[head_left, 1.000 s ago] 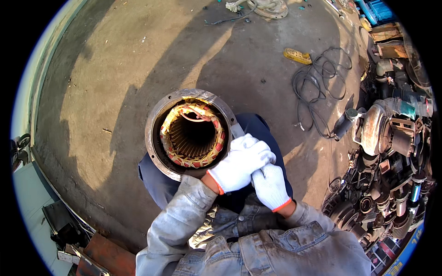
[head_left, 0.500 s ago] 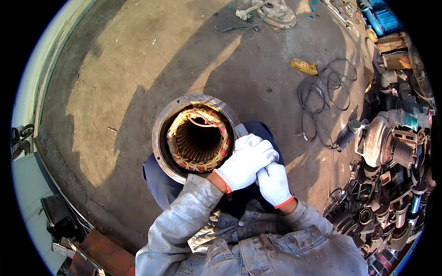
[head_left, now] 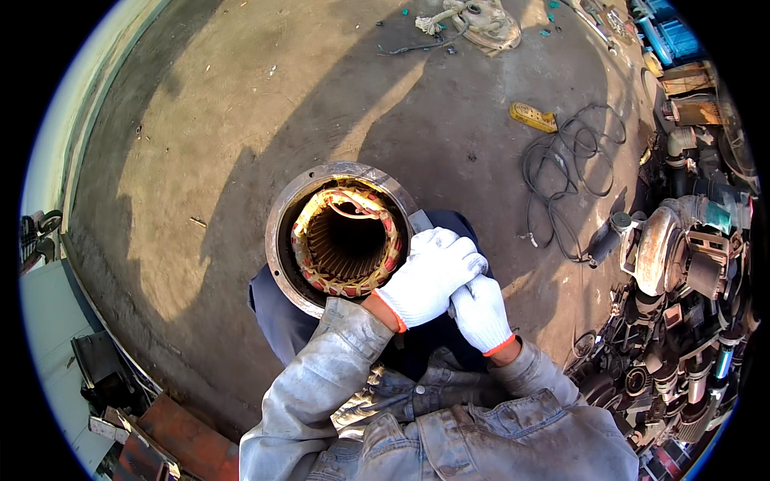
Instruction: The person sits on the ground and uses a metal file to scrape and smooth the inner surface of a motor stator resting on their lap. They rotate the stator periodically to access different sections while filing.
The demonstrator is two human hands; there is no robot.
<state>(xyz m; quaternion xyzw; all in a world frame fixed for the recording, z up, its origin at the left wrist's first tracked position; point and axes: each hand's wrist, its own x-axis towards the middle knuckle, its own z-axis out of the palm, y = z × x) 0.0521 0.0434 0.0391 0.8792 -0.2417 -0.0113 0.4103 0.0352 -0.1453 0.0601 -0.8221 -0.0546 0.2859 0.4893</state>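
An open-ended motor housing stands upright between my legs. Inside sits a ring of laced yellow and red stator windings, with a pinkish lead looped across the top of its bore. My left hand, in a white knit glove with an orange cuff, is curled just right of the housing rim. Against its fingers presses my right hand, gloved alike and also closed. Whatever lies between the two hands is hidden. A flat grey piece juts from the housing's right side, above my left hand.
A yellow power strip and a tangled dark cable lie on the floor at the right. Heaped motor and pump parts line the right side. A round metal part with rope lies far ahead. Rusty sheet metal is at lower left.
Both hands remain together beside the housing. My right hand has shifted slightly up and turned a little against the left. The view has moved slightly; the housing stays in place.
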